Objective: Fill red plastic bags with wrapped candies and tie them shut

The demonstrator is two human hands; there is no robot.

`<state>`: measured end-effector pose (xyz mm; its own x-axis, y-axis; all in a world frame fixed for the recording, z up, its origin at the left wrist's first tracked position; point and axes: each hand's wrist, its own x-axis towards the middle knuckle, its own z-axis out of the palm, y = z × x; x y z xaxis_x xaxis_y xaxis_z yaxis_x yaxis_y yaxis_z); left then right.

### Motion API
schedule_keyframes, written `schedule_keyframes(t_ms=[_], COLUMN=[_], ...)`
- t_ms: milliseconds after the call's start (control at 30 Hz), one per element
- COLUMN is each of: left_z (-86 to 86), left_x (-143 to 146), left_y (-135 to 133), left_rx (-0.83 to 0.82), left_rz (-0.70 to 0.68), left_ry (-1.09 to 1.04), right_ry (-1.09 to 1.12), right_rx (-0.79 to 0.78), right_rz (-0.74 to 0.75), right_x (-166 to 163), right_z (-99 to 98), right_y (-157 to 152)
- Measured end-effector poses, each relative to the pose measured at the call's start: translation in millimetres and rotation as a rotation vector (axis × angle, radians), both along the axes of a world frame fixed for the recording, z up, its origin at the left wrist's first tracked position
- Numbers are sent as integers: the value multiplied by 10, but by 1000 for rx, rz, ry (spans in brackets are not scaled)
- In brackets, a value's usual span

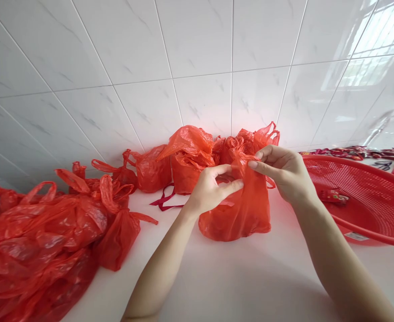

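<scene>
A thin red plastic bag hangs upright between my hands, its bottom resting on the white table. My right hand pinches the bag's top edge between thumb and fingertips. On the other side, my left hand has its thumb and fingers closed on the bag's left side, near the top. The bag looks thin and mostly flat; I cannot make out anything inside it. Right behind it stand other crumpled red bags, and a dark pink ribbon lies on the table by them.
A big pile of red plastic bags covers the left side. At the right is a red perforated basket with a small red packet inside. More small dark red items lie along the tiled wall.
</scene>
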<state>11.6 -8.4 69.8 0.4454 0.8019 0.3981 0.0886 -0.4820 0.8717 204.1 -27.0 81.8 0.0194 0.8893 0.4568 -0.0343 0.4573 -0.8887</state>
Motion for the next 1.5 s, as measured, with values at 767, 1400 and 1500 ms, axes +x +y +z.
schedule_keyframes(t_ms=[767, 1400, 1500], left_z=[48, 29, 41], left_x=[17, -12, -47], left_y=[-58, -6, 17], left_rx=[76, 51, 29], left_rz=[26, 120, 108], left_ry=[41, 11, 11], right_ry=[-6, -58, -71], right_rx=[2, 7, 17], right_rz=[-41, -46, -46], right_x=[10, 50, 88], right_z=[25, 30, 37], right_y=[-1, 9, 15])
